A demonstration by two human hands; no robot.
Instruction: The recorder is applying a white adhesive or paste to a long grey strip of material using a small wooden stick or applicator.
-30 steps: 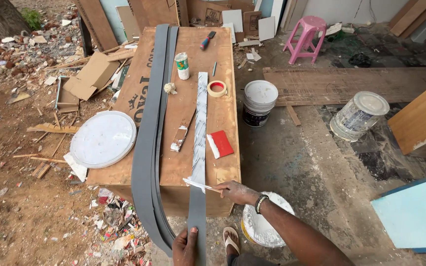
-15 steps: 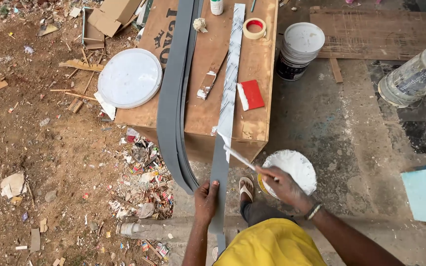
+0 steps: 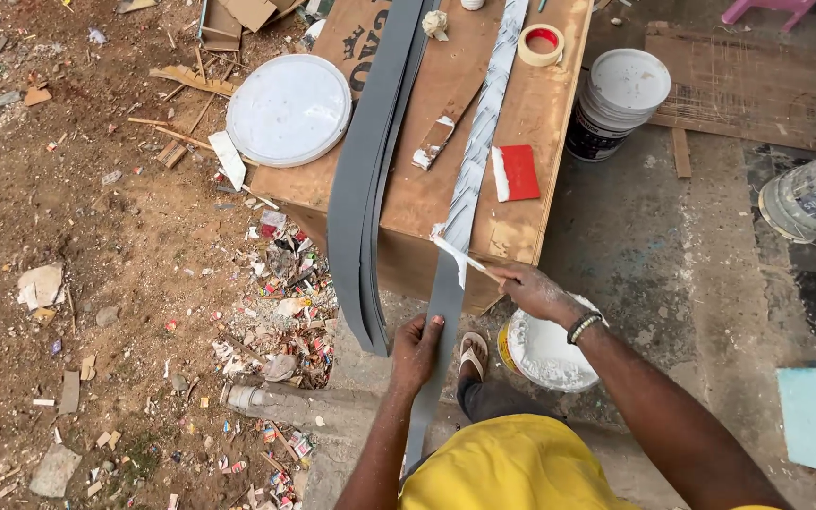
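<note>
Since half a second ago the view has slid a little farther down and in — the yellow shirt [image 3: 512,467] fills more of the bottom edge, and the spreader [image 3: 463,259] has crept up onto the lower end of the white-smeared stretch. The left hand [image 3: 415,351], low centre, is clamped on the grey strip [image 3: 446,293], fingers curled over its edge where it overhangs the board. The right hand [image 3: 535,291], just right of it, is closed round the spreader's handle, the white-coated blade touching the strip near the board's bottom edge. The strip runs from the upper centre down past the knees. It lies on a brown wooden board [image 3: 427,189] beside a stack of curved grey strips [image 3: 363,208], a red scraper [image 3: 519,173], a tape roll [image 3: 541,44] and a white round lid [image 3: 288,110]. Below the right wrist sits an open bucket of white paste [image 3: 548,351] — around it concrete, with littered dirt filling the left of the frame.
</note>
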